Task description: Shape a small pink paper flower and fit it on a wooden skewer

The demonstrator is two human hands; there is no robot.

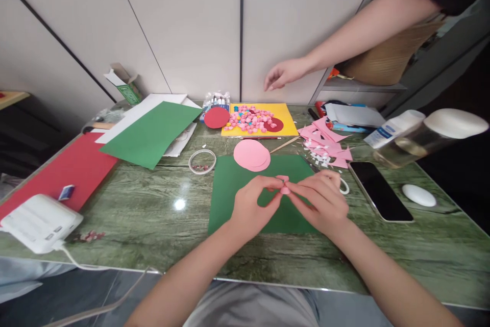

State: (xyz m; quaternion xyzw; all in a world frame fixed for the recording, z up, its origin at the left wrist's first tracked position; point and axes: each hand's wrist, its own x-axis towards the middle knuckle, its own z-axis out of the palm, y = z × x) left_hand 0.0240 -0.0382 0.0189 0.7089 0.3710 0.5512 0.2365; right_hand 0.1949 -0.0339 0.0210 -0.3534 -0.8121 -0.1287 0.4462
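Over the green paper sheet, my left hand pinches a small curled piece of pink paper between thumb and fingers. On the other side of that same piece, my right hand grips it with thumb and fingertips. The hands nearly touch, and fingers cover part of the paper. Just beyond them, overlapping pink paper circles lie at the sheet's far edge. A white ring-shaped thing shows partly behind my right hand; its kind is hidden.
Another person's hand reaches in from the right, above a yellow sheet bearing many small pink pieces. Pink scraps, a phone and a bottle are at right. A tape roll and white charger lie left.
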